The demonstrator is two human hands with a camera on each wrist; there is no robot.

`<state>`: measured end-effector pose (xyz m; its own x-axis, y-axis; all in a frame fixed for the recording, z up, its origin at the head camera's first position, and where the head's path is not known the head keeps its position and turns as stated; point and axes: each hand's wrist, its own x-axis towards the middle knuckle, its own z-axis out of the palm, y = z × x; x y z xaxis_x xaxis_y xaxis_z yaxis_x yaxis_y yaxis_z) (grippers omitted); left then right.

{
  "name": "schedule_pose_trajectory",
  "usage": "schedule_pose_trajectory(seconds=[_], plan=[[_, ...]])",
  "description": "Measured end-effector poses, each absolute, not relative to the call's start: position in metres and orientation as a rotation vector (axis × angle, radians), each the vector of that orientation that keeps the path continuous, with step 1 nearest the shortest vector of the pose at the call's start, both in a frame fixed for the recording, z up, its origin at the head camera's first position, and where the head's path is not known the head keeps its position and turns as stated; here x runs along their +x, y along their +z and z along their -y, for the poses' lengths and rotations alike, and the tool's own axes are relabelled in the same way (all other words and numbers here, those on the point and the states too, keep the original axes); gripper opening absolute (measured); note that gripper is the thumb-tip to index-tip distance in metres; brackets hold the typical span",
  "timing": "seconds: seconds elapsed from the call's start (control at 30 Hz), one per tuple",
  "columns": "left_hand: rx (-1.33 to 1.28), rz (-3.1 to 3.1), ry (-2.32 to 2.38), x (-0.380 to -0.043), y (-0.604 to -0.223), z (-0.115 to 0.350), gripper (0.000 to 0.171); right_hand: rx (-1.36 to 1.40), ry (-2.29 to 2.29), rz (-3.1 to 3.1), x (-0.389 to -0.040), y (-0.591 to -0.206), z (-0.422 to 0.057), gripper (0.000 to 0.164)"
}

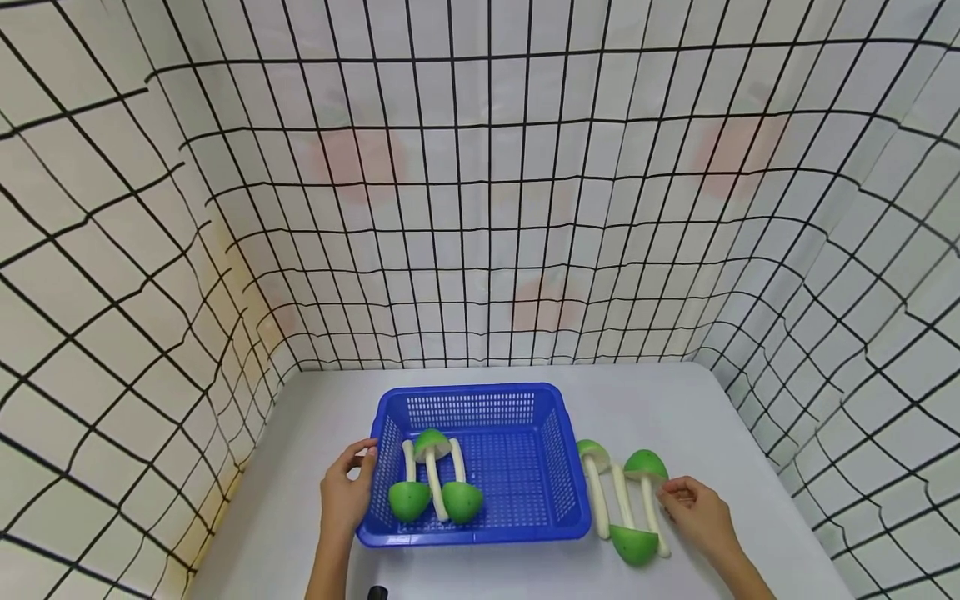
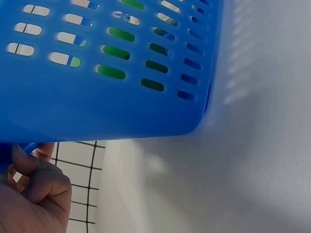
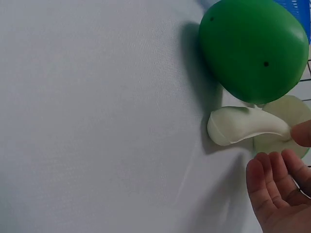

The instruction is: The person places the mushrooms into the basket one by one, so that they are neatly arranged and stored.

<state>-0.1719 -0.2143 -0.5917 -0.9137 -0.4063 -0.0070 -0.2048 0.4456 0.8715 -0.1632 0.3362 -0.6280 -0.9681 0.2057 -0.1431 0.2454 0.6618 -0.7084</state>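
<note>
A blue plastic basket (image 1: 525, 533) stands on the table with three toy mushrooms, green-capped with white stems, at its left side; one is the upright mushroom (image 1: 432, 442) in the middle. My left hand (image 1: 348, 483) grips the left rim, its thumb and fingers curled round the edge in the left wrist view. Right of the basket lie three more: a mushroom (image 1: 592, 454) nearest the basket, one with its cap toward me (image 1: 633, 546), and the rightmost mushroom (image 1: 647, 464). Beside that last one is my right hand (image 1: 697, 512), thumb overlapping the stem (image 3: 243, 125) and fingers apart from it.
White table (image 1: 322, 400) surface surrounds the basket. A white curtain with a black grid (image 1: 487, 208) rises behind the table and along both sides. A small black object (image 1: 378, 592) shows at the bottom edge, in front of the basket.
</note>
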Motion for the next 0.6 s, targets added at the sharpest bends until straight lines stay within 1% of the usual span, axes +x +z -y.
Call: schedule_pose_trajectory(seconds=[0.2, 0.33, 0.47, 0.6], plan=[[0.516, 2.494, -1.461, -0.173, -0.593, 0.210, 0.034, 0.384, -1.195, -2.775, -0.159, -0.639, -0.336, 0.041], [0.512, 2.497, -1.429, -0.173, -0.594, 0.212, 0.032, 0.362, -1.253, -2.727, -0.159, -0.640, -0.329, 0.045], [0.528, 2.505, -1.417, -0.173, -0.593, 0.214, 0.030, 0.330, -1.246, -2.732, -0.161, -0.638, -0.324, 0.046], [0.520, 2.501, -1.432, -0.176, -0.591, 0.214, 0.031, 0.318, -1.270, -2.719, -0.163, -0.635, -0.324, 0.047]])
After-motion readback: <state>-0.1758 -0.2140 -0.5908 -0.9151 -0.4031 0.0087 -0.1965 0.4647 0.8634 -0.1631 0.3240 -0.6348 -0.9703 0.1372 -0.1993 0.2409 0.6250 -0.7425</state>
